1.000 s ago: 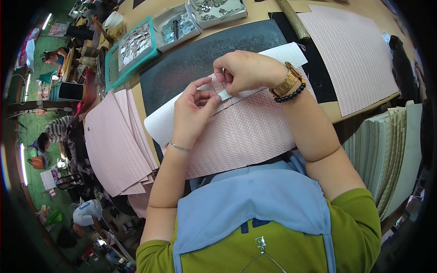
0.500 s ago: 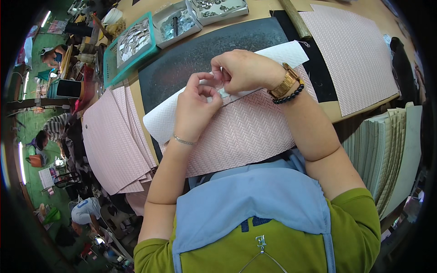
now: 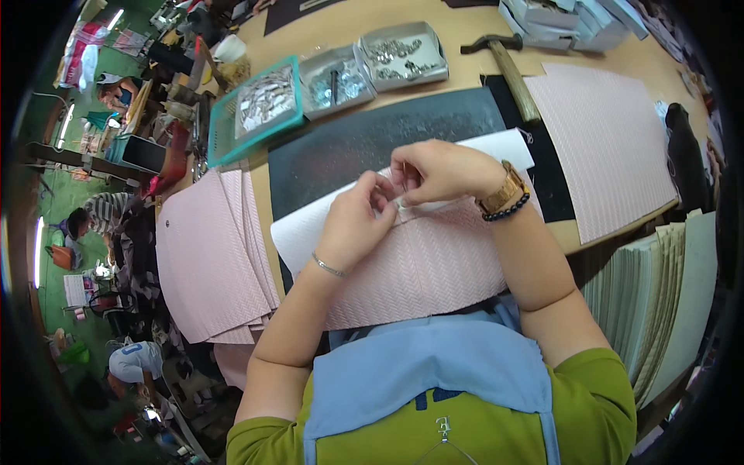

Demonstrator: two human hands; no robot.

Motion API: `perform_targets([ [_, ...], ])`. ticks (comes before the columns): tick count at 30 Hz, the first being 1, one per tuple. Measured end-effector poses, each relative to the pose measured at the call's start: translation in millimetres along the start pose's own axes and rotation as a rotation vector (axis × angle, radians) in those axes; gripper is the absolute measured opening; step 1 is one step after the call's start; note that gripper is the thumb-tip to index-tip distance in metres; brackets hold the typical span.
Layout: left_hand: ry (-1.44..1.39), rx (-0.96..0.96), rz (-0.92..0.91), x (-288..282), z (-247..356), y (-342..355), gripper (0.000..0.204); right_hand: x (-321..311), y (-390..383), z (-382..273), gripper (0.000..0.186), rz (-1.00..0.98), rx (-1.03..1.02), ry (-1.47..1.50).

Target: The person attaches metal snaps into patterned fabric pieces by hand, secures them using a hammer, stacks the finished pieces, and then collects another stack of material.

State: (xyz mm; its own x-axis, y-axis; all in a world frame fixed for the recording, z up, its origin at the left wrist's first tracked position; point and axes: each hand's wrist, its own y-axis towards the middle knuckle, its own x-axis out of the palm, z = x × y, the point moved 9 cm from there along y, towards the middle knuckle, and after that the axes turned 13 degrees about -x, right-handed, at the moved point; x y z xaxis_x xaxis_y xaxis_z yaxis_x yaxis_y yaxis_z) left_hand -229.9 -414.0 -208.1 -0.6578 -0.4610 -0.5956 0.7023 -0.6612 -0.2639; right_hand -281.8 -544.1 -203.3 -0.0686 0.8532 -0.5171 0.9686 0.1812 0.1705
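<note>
A pink panel with a herringbone weave (image 3: 418, 271) lies in front of me, its far part folded back so that the white underside (image 3: 298, 236) shows. At the fold, my left hand (image 3: 353, 221) is closed, thumb and fingertips pinched together on the panel's edge. My right hand (image 3: 449, 177) meets it there, thumb and forefinger pinched. A small whitish bit shows between the fingertips, too small to name; the fingers hide most of it. Under the panel's far side is a dark, worn board (image 3: 333, 164).
Left of the board are stacked pink panels (image 3: 209, 256); another pink panel (image 3: 608, 147) lies right. Beyond stand a teal basket of metal pieces (image 3: 219, 147) and two white boxes of small hardware (image 3: 364, 99) (image 3: 443, 66). A hammer (image 3: 513, 81) rests at the far right.
The view has tilted up, so the hammer's head and more of the far table show. Both hands stay pinched at the fold, and the whitish bit is more covered by fingers.
</note>
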Motion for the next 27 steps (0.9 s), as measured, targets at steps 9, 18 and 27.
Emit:
perform_targets([
  [9, 0.452, 0.132, 0.231, -83, 47, 129, 0.023, 4, 0, 2, 0.019, -0.023, 0.049, -0.095],
  [18, 0.725, -0.005, 0.245, -55, 17, 239, 0.033, -1, -1, 8, 0.022, -0.001, 0.049, -0.024],
  [27, 0.265, 0.117, 0.325, -81, 11, 237, 0.024, -4, 0, 5, 0.021, -0.01, 0.073, -0.047],
])
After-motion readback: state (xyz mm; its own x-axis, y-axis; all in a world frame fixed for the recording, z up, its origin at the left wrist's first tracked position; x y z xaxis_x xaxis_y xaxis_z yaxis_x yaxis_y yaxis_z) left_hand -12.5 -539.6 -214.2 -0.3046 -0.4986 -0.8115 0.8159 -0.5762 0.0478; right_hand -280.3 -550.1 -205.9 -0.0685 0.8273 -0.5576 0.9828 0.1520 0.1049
